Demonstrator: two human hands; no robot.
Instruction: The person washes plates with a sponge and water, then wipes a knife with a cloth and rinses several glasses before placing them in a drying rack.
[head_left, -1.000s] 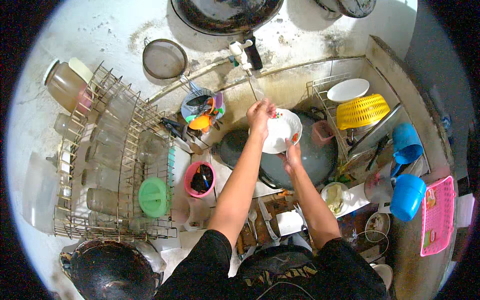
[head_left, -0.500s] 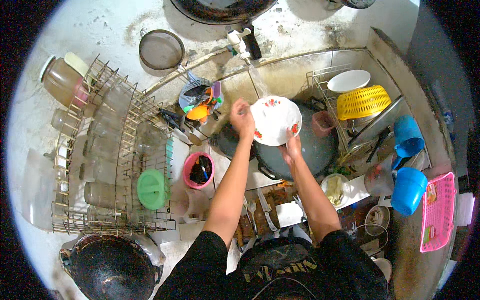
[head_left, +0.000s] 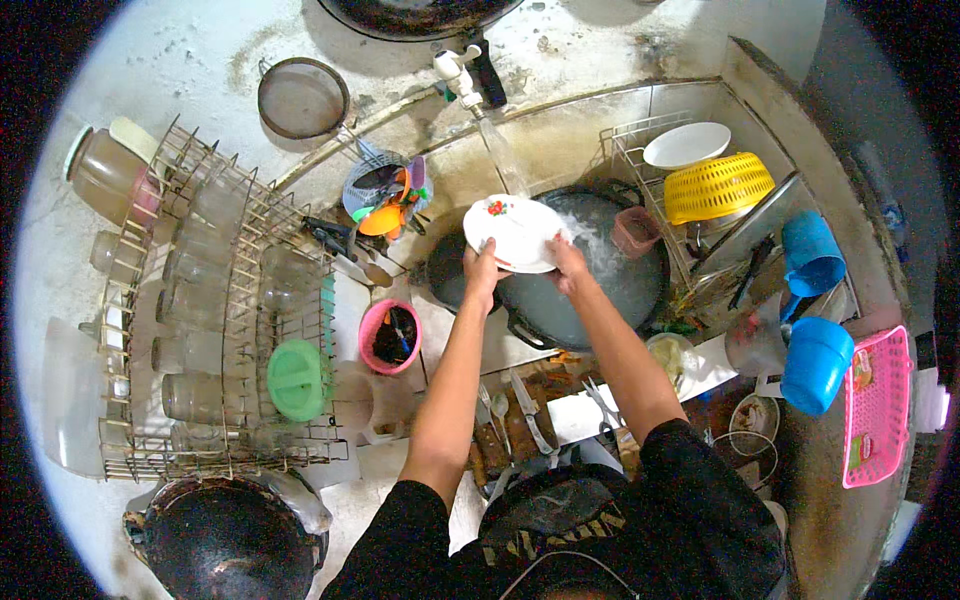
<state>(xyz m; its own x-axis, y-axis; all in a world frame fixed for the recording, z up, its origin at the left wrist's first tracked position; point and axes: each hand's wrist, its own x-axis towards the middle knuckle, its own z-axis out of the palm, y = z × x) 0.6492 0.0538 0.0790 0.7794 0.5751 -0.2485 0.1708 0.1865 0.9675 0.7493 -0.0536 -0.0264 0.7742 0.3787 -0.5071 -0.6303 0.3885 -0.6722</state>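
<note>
A white plate with red flower prints [head_left: 517, 235] is held between both my hands, tilted under the stream from the white tap [head_left: 458, 75]. My left hand [head_left: 481, 270] grips its left near edge, thumb on the upper face. At the right rim, my right hand [head_left: 569, 264] pinches it with the thumb on top. Directly beneath stands a wide dark basin [head_left: 560, 315] of greyish water, where water splashes at the plate's right. A pinkish square container [head_left: 635, 232] floats or sits at the basin's right side. Part of a second dark pot [head_left: 448, 268] shows at the left.
A wire rack of glass jars [head_left: 240, 330] stands left, near a pink bowl [head_left: 390, 337] and a utensil basket [head_left: 372, 185]. At right are a yellow colander [head_left: 718, 188], blue mugs [head_left: 817, 365] and a pink basket [head_left: 878, 405]. Knives and spoons [head_left: 530, 410] lie close to me.
My left hand has come down onto the plate's left edge, and my right hand has shifted to its right rim. The plate has moved slightly left; water now splashes into the basin.
</note>
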